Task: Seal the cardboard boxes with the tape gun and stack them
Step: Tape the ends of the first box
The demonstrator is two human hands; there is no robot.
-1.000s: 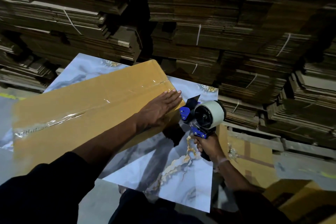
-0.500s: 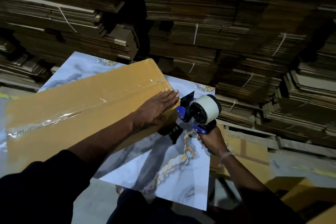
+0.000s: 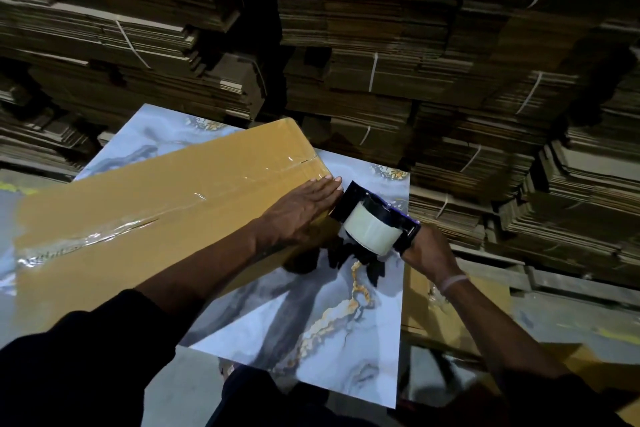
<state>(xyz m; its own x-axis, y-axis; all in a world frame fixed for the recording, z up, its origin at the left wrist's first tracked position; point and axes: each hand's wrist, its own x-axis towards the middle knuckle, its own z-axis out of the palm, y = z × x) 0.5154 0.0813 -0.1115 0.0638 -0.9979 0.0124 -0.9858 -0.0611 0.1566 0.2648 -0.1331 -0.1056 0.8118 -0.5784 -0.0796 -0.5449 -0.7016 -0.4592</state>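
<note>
Flat left hand (image 3: 304, 206) presses glossy-taped cardboard box (image 3: 138, 218) (smooth, rectangular)

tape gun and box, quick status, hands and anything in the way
Left hand flat on the cardboard box, pressing near its end. Right hand gripping the tape gun at the box's end edge. Tape runs along the top seam. Nothing in the way on the marble table.

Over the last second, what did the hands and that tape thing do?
The right hand has turned the tape gun: a second ago the roll's side faced the camera, now its white outer face does, with the black front plate up by the box end. It keeps its grip on the handle. The left hand stays flat on the box's right end, and the box has not shifted on the table.
</note>
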